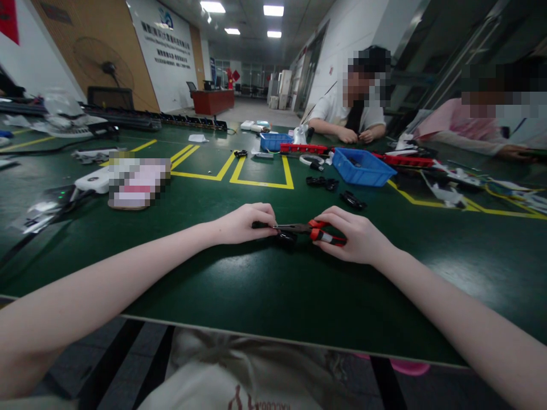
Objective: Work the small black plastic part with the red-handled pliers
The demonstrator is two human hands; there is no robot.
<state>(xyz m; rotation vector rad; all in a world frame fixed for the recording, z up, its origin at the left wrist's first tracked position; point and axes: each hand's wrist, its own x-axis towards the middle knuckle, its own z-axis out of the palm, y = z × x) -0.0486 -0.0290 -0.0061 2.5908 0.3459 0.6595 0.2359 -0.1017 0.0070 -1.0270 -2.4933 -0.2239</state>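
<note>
My right hand [356, 234] grips red-and-black long-nose pliers [316, 230], their jaws pointing left. My left hand [250, 223] is closed in a pinch right at the tips of the jaws. Just under the jaws, against the left fingers, is a glossy black bundle [287, 239] that looks like a coiled cable. Part of it is hidden by the fingers and the pliers, and whether the jaws bite on it is too small to tell.
Similar black bundles [322, 183] lie beyond my right hand, near a blue bin [363, 167]. A second blue bin [276, 141] stands farther back beside a red strip [304, 148]. Leftward lies a phone [139, 185]. Two people sit across the green table [239, 279].
</note>
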